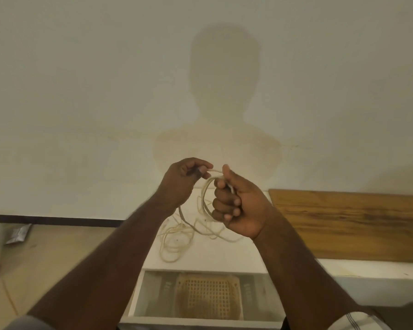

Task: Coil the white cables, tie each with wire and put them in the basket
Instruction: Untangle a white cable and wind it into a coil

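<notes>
Midway through coiling: a white cable [206,198] is being wound into loops between two raised hands.

Thin, pale and limp, the cable forms a few rough loops held up in front of the wall, with its slack trailing down into a loose tangle [177,236] on the white ledge [224,253] below. The right hand [239,206] is curled round the gathered loops, thumb up; the left hand [181,179] pinches the strand just beside it, feeding the next turn. My reading is that coiling is only partly done, so the next move calls for drawing up more slack and laying it onto the loops evenly without letting them spring apart; no tying wire is visible to me. Below, near the frame's bottom, sits the lattice basket [208,298], which looks empty. A wooden board [355,225] lies to the right.
</notes>
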